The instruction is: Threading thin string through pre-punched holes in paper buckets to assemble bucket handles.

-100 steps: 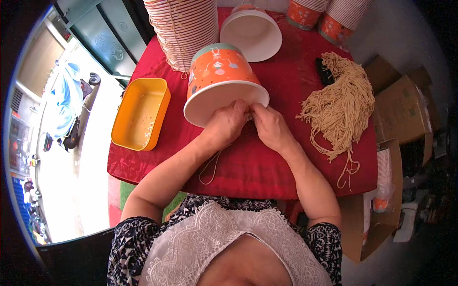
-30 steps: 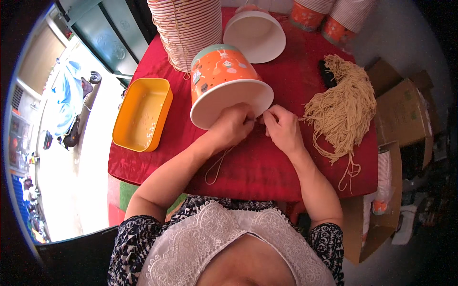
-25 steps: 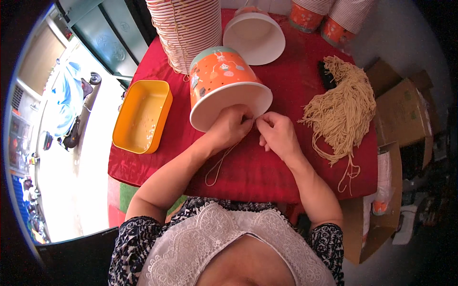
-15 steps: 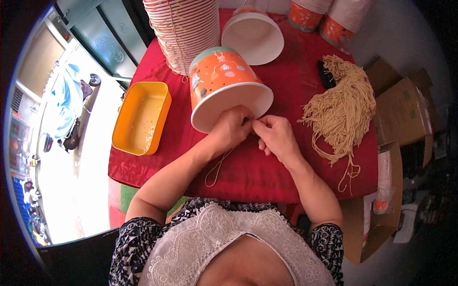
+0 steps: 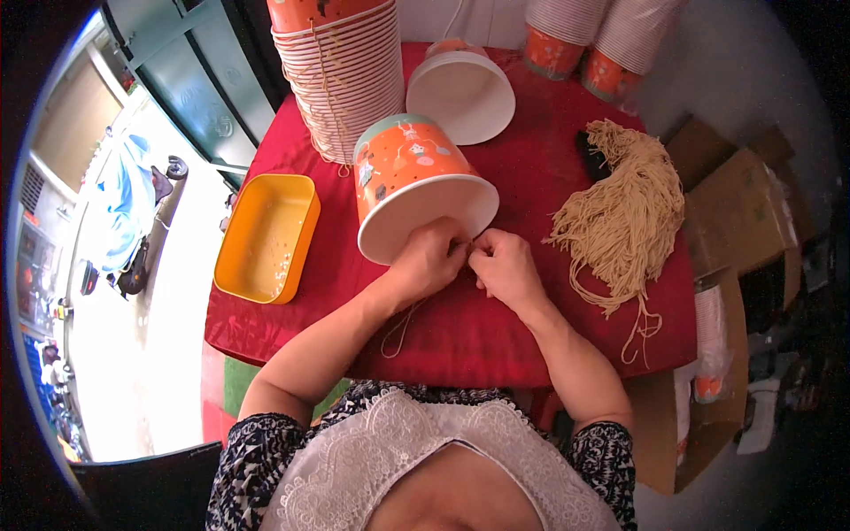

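Note:
An orange paper bucket (image 5: 409,168) with printed figures lies tipped on its side, its white mouth toward me. My left hand (image 5: 430,257) reaches to the lower part of the mouth, fingers closed in a pinch at the rim. Just right of it, my right hand (image 5: 506,270) is also pinched, its thumb and fingertips almost meeting the left ones. A thin beige cord (image 5: 405,329) hangs in a loop from beneath my left hand onto the table. What passes between the fingertips is mostly hidden, but seems to be this cord.
Left of the bucket stands a yellow tray (image 5: 266,239) with small pale bits inside. Behind rise a tall bucket stack (image 5: 341,88) and another tipped bucket (image 5: 460,93). A beige cord bundle (image 5: 620,217) lies right on the red tablecloth (image 5: 522,354). Cardboard boxes (image 5: 739,208) sit beyond.
The whole scene sits slightly lower in the picture as the view has shifted. Both hands stay pinched at the bucket's rim, with only slight finger movement.

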Tool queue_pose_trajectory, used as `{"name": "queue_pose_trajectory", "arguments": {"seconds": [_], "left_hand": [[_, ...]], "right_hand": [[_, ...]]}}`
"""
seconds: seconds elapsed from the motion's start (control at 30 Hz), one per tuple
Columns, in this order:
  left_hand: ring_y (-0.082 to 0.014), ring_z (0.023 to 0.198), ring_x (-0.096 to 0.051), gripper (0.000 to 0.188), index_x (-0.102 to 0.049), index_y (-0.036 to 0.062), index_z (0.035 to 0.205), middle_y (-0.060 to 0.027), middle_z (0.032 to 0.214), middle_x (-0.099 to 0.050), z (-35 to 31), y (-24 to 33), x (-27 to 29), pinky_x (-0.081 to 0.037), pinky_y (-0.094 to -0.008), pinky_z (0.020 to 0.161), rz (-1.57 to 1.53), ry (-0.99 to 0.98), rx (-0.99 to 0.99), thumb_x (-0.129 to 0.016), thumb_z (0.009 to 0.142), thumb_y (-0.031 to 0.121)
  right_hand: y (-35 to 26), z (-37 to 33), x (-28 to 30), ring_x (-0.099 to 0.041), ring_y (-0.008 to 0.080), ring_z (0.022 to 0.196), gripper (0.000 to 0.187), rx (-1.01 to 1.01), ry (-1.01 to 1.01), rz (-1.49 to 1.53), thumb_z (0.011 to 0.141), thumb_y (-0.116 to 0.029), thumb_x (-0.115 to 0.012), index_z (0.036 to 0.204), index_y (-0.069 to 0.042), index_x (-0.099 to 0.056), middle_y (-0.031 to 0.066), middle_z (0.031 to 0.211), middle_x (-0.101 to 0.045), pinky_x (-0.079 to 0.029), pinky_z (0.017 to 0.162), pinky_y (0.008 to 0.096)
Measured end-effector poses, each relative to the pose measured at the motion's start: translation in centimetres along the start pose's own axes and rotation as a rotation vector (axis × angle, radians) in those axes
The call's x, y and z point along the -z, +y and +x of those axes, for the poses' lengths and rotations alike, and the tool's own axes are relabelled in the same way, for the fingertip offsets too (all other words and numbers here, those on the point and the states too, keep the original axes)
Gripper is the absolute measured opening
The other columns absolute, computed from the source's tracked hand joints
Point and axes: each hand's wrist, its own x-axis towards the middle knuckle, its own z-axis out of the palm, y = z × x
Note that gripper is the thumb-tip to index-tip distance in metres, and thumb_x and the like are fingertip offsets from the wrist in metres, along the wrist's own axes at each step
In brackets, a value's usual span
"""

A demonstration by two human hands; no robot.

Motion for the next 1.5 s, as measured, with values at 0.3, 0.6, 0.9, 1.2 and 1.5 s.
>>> {"name": "queue_pose_trajectory", "arguments": {"seconds": [0.3,0.6,0.9,1.2,1.5], "left_hand": [[-0.0131,0.054,-0.055,0.015,-0.06,-0.0027,0.088,-0.0067,0.07,-0.059,0.4,0.9,1.3,-0.044,-0.0281,0.047,-0.379,-0.016,0.404,-0.058,0.085,0.012],[-0.0117,0.047,-0.052,0.013,-0.059,-0.0032,0.083,-0.0055,0.062,-0.056,0.5,0.8,1.1,-0.041,-0.0266,0.041,-0.39,0.01,0.352,-0.058,0.085,0.01],[-0.0143,0.072,-0.06,0.021,-0.064,-0.003,0.093,-0.0109,0.083,-0.065,0.5,-0.2,1.1,-0.049,-0.0297,0.063,-0.244,-0.062,0.291,-0.061,0.085,0.016],[-0.0102,0.046,-0.05,0.013,-0.058,-0.0002,0.082,-0.0038,0.061,-0.055,0.5,1.1,1.2,-0.039,-0.0244,0.041,-0.387,-0.021,0.27,-0.056,0.088,0.011],[-0.0099,0.046,-0.049,0.014,-0.056,0.0,0.081,-0.0041,0.062,-0.055,0.1,0.9,1.0,-0.037,-0.0241,0.04,-0.487,0.014,0.289,-0.059,0.088,0.012]], "right_hand": [[0.3,0.6,1.1,-0.058,0.0139,0.045,0.008,-0.088,-0.02,0.165,0.08,-0.003,-0.055,0.075,0.003,-0.056,0.0091,0.061,-0.059,-0.044,0.036,0.0264],[-0.7,-0.8,0.2,-0.062,0.0342,0.063,0.014,0.539,0.367,-0.245,0.082,-0.011,-0.062,0.078,0.001,-0.055,0.018,0.074,-0.061,-0.049,0.057,0.0418],[1.0,-0.1,-1.5,-0.064,0.0418,0.075,0.024,0.413,0.192,-0.085,0.083,-0.01,-0.058,0.103,0.002,-0.052,0.0269,0.079,-0.062,-0.051,0.062,0.0476],[2.6,0.7,-2.3,-0.063,0.0441,0.071,0.032,0.447,0.159,-0.085,0.084,-0.008,-0.055,0.111,0.006,-0.049,0.0279,0.074,-0.061,-0.049,0.062,0.0519],[2.1,0.4,-2.4,-0.063,0.0416,0.078,0.018,0.445,0.247,-0.205,0.082,-0.008,-0.059,0.097,0.0,-0.054,0.0227,0.079,-0.064,-0.05,0.065,0.0486]]}}
